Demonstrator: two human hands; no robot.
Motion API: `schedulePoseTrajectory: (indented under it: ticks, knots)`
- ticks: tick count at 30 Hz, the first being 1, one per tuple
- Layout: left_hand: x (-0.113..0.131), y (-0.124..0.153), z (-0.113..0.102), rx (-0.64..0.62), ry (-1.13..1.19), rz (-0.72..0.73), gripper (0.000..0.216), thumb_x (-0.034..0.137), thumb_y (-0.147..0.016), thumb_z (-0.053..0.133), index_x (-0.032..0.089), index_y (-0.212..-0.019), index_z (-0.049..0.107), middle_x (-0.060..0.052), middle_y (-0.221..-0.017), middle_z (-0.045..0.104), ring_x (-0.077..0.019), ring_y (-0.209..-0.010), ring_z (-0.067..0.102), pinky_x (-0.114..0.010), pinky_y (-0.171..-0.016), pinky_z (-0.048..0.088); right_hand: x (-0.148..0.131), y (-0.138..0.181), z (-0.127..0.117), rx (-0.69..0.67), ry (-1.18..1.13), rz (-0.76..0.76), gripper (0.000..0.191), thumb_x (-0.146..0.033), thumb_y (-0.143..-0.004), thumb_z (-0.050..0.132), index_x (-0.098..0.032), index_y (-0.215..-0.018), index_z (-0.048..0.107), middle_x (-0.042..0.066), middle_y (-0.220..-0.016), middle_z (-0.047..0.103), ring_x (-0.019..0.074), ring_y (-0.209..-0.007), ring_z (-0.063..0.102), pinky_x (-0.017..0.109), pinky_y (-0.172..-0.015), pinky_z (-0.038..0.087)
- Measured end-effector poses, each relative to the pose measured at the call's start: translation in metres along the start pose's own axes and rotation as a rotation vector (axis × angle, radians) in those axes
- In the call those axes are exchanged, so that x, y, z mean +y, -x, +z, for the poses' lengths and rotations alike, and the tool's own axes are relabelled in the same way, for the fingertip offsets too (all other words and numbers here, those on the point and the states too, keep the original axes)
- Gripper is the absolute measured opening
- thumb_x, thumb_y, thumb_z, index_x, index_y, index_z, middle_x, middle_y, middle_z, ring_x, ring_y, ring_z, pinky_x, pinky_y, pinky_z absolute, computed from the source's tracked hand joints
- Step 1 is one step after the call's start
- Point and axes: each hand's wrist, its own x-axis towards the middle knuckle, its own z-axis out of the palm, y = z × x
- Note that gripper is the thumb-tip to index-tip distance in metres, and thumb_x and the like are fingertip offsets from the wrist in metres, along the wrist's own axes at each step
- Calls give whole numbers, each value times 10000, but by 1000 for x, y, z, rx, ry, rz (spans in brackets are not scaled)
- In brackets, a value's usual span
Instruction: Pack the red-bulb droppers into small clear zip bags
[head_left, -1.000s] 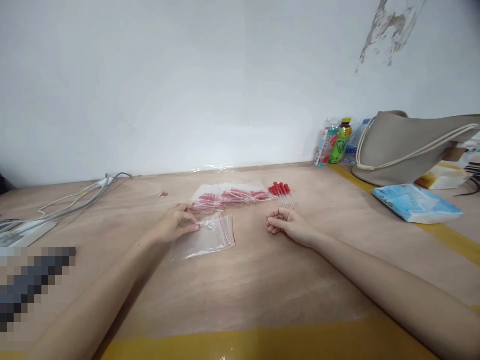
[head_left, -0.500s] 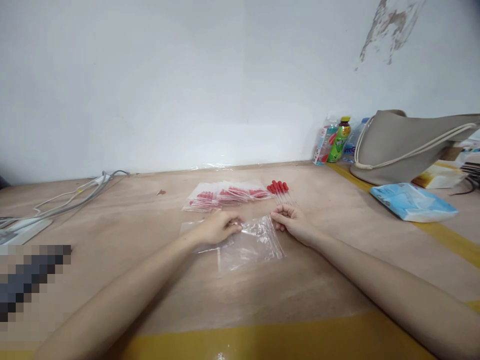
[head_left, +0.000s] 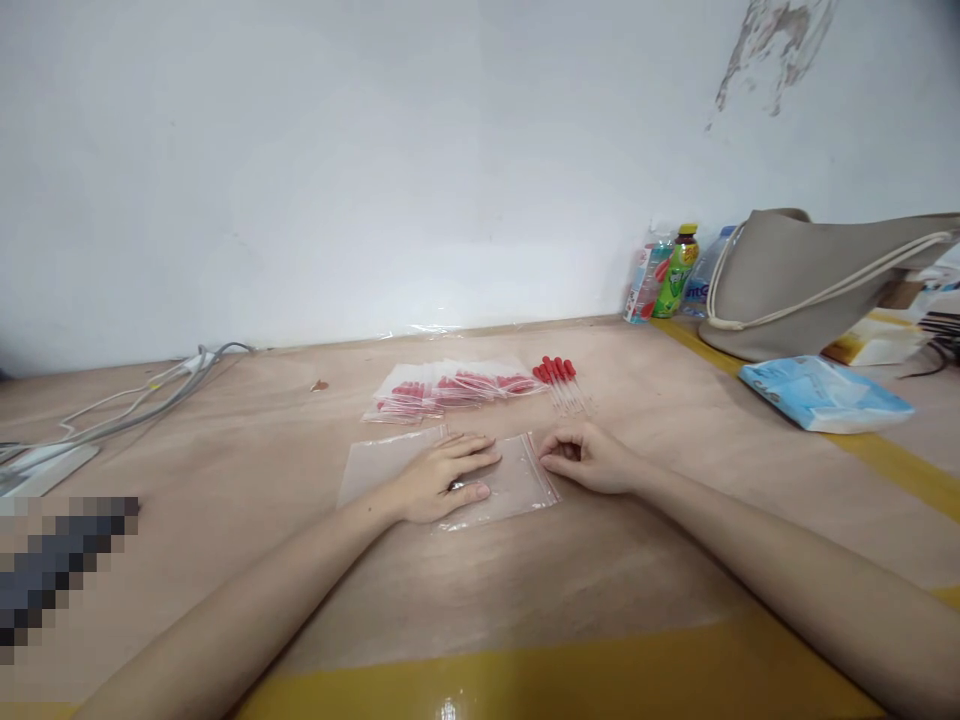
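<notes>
- The table (head_left: 525, 590) is a wide sheet of brown board with yellow tape along its near edge, and it runs back to a white wall.
- A grey bag (head_left: 810, 285) sits far right, with a blue packet (head_left: 821, 393) in front of it and bottles (head_left: 675, 272) beside it.
- A row of filled bags (head_left: 450, 388) with red contents lies just beyond my hands; loose red-tipped droppers (head_left: 562, 383) lie just to its right.
- An empty zip bag (head_left: 517, 485) lies flat on the table between my hands.
- My left hand (head_left: 442, 480) lies open, palm down, pressing that bag flat.
- My right hand (head_left: 589, 460) is loosely curled, fingertips pinching the bag's red-striped edge.
</notes>
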Motion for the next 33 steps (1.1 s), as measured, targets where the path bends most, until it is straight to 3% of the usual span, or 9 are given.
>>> schedulePoseTrajectory:
  ticks: [4,9,15,18,21,26,29,31,33]
  knots:
    - [0,1,0,78,-8,8,436,414,-889,476,237,-1288,479,-103,-1394,395,-252,-1277,373,-430,-1036,320,-2,2,-1,-16,143,-192,110,-263,-757,615,-211,-798,704,40,-774,617,148,-719,547,284,-666,446]
    - [7,2,0,199,-34,-22,379,432,-828,564,191,-1114,625,-122,-1197,550,-263,-1091,519,-441,-971,367,1,0,-3,-133,174,-391,197,-254,-823,553,-228,-941,709,79,-933,656,178,-882,595,330,-801,468]
    - [4,2,3,208,84,-47,371,425,-853,534,201,-1142,601,-93,-1160,586,-217,-1063,548,-359,-926,425,3,-2,-7,-242,213,-403,314,-201,-850,510,-307,-1123,625,47,-1203,598,184,-1116,543,360,-976,384]
    - [1,3,2,235,26,-23,342,399,-869,516,220,-1149,598,-86,-1165,597,-224,-1080,540,-403,-977,372,2,-2,-12,-265,250,-369,324,-171,-819,544,-327,-1087,640,38,-1323,498,207,-1198,473,406,-1017,325]
    - [0,6,0,317,-92,-43,300,375,-864,527,223,-1102,628,-87,-1151,612,-238,-1094,533,-464,-1041,268,3,-1,-18,-267,228,-379,312,-170,-820,534,-312,-1071,651,43,-1372,439,203,-1204,467,391,-1002,346]
    - [4,13,0,249,-88,-43,287,335,-875,509,238,-1124,613,-73,-1170,614,-213,-1090,559,-485,-1092,171,9,1,-26,-265,150,-291,249,-220,-799,557,-293,-996,689,50,-1224,582,202,-1141,527,390,-969,390]
    - [7,14,2,228,-38,-52,303,335,-865,521,223,-1134,607,-85,-1156,625,-218,-1075,580,-506,-1085,192,13,-3,-31,-222,44,-205,194,-278,-772,581,-249,-905,719,53,-1043,674,200,-1010,602,362,-892,449]
    - [8,13,3,241,-20,-60,309,333,-861,530,212,-1134,608,-91,-1146,631,-216,-1070,586,-499,-1082,217,16,-13,-36,-91,45,-108,182,-305,-758,577,-211,-818,721,49,-878,703,190,-834,640,319,-763,489]
    - [8,13,2,230,-14,-60,307,329,-870,520,209,-1139,606,-91,-1159,624,-213,-1087,577,-488,-1090,214,22,-28,-43,143,138,41,182,-315,-738,579,-182,-737,702,41,-723,688,178,-687,623,288,-647,474]
